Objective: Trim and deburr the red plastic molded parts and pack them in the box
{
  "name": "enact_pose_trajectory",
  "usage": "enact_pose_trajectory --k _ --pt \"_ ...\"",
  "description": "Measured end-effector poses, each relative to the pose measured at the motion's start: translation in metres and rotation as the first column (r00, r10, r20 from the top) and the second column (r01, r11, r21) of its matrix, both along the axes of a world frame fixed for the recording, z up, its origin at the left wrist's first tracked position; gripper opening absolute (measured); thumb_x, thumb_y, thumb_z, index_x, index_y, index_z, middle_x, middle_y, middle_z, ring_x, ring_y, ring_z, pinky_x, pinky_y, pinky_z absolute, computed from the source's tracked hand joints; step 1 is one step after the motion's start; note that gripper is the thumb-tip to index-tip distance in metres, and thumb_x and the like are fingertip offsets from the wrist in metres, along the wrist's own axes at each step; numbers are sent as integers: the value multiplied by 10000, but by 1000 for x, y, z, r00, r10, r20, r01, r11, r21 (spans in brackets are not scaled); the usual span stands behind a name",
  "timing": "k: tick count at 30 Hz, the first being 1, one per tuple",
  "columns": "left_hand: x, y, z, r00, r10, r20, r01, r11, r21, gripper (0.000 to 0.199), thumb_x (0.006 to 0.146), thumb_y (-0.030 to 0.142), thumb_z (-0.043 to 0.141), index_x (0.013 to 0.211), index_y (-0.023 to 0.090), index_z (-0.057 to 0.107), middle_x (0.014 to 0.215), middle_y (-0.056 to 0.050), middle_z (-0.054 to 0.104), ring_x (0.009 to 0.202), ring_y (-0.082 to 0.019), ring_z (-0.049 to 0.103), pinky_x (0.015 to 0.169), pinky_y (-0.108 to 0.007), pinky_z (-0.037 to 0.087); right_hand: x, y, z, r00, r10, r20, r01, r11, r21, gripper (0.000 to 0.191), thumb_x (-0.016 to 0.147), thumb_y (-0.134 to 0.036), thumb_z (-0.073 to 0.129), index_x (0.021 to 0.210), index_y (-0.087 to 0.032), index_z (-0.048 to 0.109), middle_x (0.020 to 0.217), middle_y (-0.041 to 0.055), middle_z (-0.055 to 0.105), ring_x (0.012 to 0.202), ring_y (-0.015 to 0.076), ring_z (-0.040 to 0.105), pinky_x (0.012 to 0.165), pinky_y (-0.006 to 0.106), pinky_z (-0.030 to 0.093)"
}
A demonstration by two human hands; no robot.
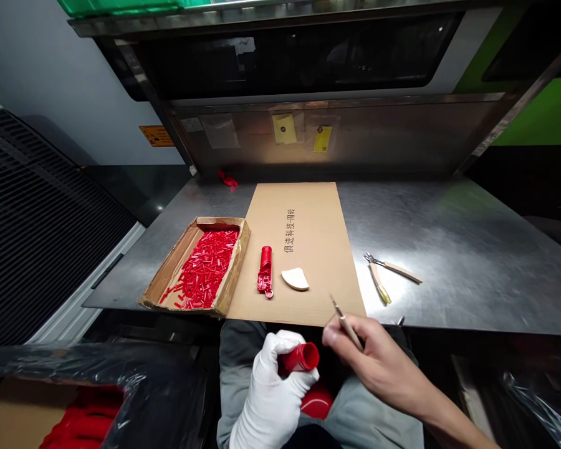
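My left hand (pixel 272 390), in a white glove, is wrapped round a red plastic tube (pixel 307 357) with its open round end facing up and to the right. Bare, my right hand (pixel 371 355) grips a thin pen-like tool (pixel 348 327) whose narrow metal tip points up and left; blur hides what kind of tip it is. The tool and the tube are apart. Beyond my hands, a similar red part (pixel 265 272) with a tubular end lies on the cardboard sheet (pixel 315 249). Beside it rests a white fan-shaped piece (pixel 295 279).
Left of the sheet stands a cardboard tray (pixel 236 274) of small red scraps. Nippers (pixel 383 268) lie on the metal table (pixel 430 231) at right. A red scrap (pixel 227 180) is near the back edge. A plastic-lined box (pixel 154 386) with red parts stands lower left.
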State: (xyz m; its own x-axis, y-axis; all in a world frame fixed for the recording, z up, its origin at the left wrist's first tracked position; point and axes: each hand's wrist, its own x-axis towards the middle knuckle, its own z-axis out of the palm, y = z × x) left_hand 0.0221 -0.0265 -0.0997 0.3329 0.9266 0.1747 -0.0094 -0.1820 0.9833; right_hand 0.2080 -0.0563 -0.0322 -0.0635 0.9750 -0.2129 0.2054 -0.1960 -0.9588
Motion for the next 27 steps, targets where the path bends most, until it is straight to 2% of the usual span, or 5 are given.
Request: enact_pose_trajectory --k 9,14,18,22,27 --pt "-13 3 15 937 -232 -263 259 963 71 302 888 194 572 1176 287 578 1073 -25 676 929 -188 647 833 -300 494 -7 1 3 995 102 -16 -102 995 -3 261 992 -392 479 884 -180 586 722 -16 542 645 108 452 590 229 378" --pt "-20 11 19 964 -163 -208 159 987 -36 215 904 263 585 1119 248 587 1021 -28 656 917 -183 625 841 -297 487 10 -5 2 974 45 223 -89 977 192 235 1012 -398 441 1117 -225 561 989 42 637 834 154 579 711 259 450" --pt "-24 18 18 978 -45 -203 39 999 -35 174 896 275 611 1058 216 594 989 -30 640 905 -177 616 848 -305 479 20 -15 -8 801 -142 582 -194 858 476 246 999 -246 474 1230 -232 555 948 49 646 723 140 600 650 268 435" --pt "-26 19 19 981 -18 -192 24 999 27 179 894 252 612 1069 218 601 993 -28 647 892 -171 622 824 -295 488 19 -20 -11 647 -184 740 -326 811 486 317 987 -205 499 1302 -208 533 809 18 600 598 127 548 547 278 359" --pt "-29 16 16 975 -11 -222 30 996 83 178 896 224 593 1074 227 605 1023 -35 658 911 -179 636 833 -306 500 15 -17 -7 597 -201 776 -361 797 484 301 995 -230 492 1276 -171 583 796 26 597 571 118 536 516 278 338"
